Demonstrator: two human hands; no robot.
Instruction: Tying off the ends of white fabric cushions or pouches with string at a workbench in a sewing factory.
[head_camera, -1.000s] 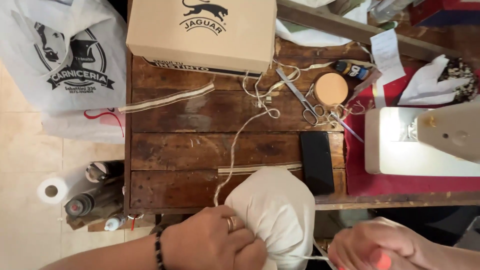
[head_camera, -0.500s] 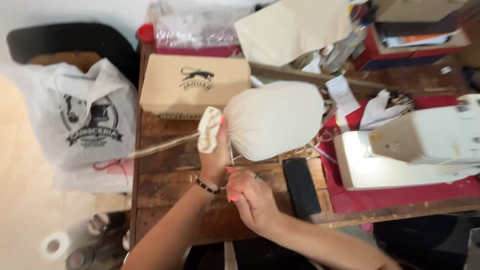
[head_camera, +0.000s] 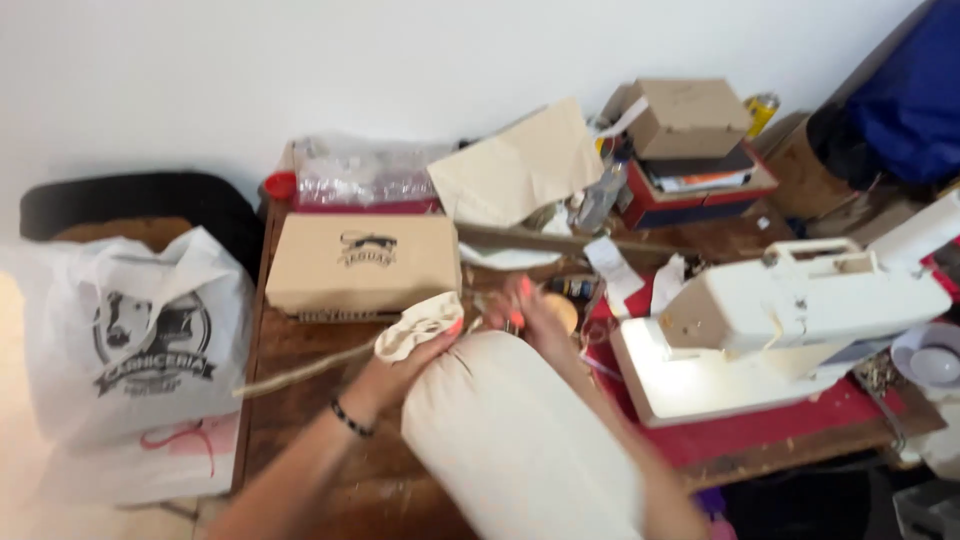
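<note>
Stuffed cloth bag (head_camera: 520, 440): cream fabric, long and rounded, full. Lies in the near centre of the view over the wooden bench (head_camera: 300, 400), its far end raised toward the hands, its near end running out of the bottom of the frame.

Gathered neck (head_camera: 418, 325): bunched cream fabric at the bag's far left corner, just in front of the cardboard box.

Left hand (head_camera: 405, 365): closed around the gathered neck, fingers curled, thumb with a pink nail pressed on the fabric. A dark beaded bracelet (head_camera: 352, 418) sits on the wrist.

Right hand (head_camera: 535, 315): at the far end of the bag, beside the neck, fingers bent with pink nails showing. Blurred; whether it pinches anything cannot be told.

Cord (head_camera: 300, 373): pale, runs from the neck out to the left across the bench.

Cardboard box (head_camera: 365, 262): tan, lidded, with a dark animal emblem; stands behind the left hand.

Sewing machine (head_camera: 800, 310): white, on a red mat (head_camera: 760, 430) at the right of the bench, lamp lit over its bed.

Plastic bag (head_camera: 130, 340): white with a dark round print, left of the bench.

Folded cloth (head_camera: 520, 165): cream sheet propped at the back, near the wall.

Small cardboard box (head_camera: 690, 115): on a stack of books at back right.

Clear plastic packet (head_camera: 365, 175): crumpled, behind the tan box.
</note>
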